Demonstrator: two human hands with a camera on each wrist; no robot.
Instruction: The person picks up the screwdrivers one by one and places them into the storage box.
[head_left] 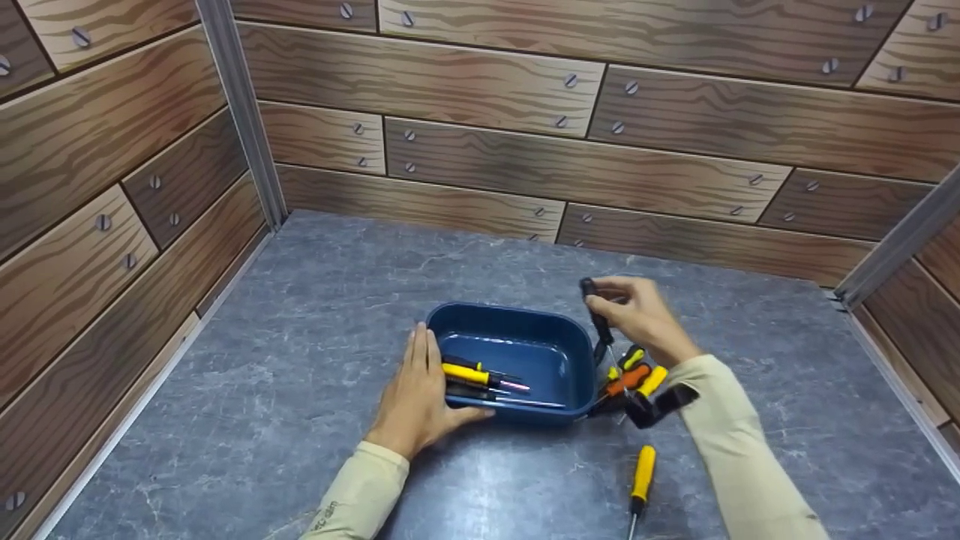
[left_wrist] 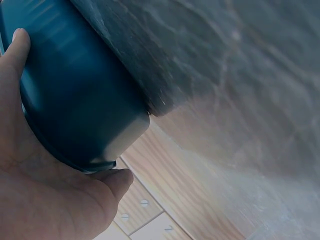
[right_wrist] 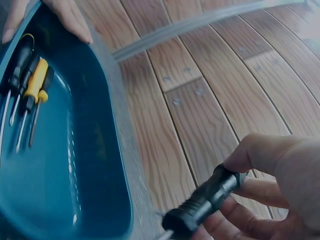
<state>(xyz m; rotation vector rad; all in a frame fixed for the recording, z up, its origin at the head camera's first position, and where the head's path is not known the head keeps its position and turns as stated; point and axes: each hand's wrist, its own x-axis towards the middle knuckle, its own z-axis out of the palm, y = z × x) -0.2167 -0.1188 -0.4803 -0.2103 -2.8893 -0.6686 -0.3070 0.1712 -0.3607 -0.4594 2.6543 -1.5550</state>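
Note:
A dark blue plastic tub (head_left: 495, 321) rests on the grey marbled table. My left hand (head_left: 414, 397) lies against its left front corner, fingers straight along the end and thumb along the front wall. Inside, along the near side, are several screwdrivers, among them one with a yellow handle (head_left: 465, 373) and others with black handles. My right hand (head_left: 643, 319) pinches a black-handled screwdriver (right_wrist: 202, 202) between thumb and fingers, above the table just beyond the tub's right end. The shaft points down, and its tip is hidden in the right wrist view.
Right of the tub lies a pile of screwdrivers, including an orange-handled one (head_left: 628, 379), partly behind the right wrist's black camera strap (head_left: 664, 405). One yellow-handled screwdriver (head_left: 643, 472) lies alone nearer the front. Wood-patterned panels (head_left: 480, 142) wall the table at the back and sides.

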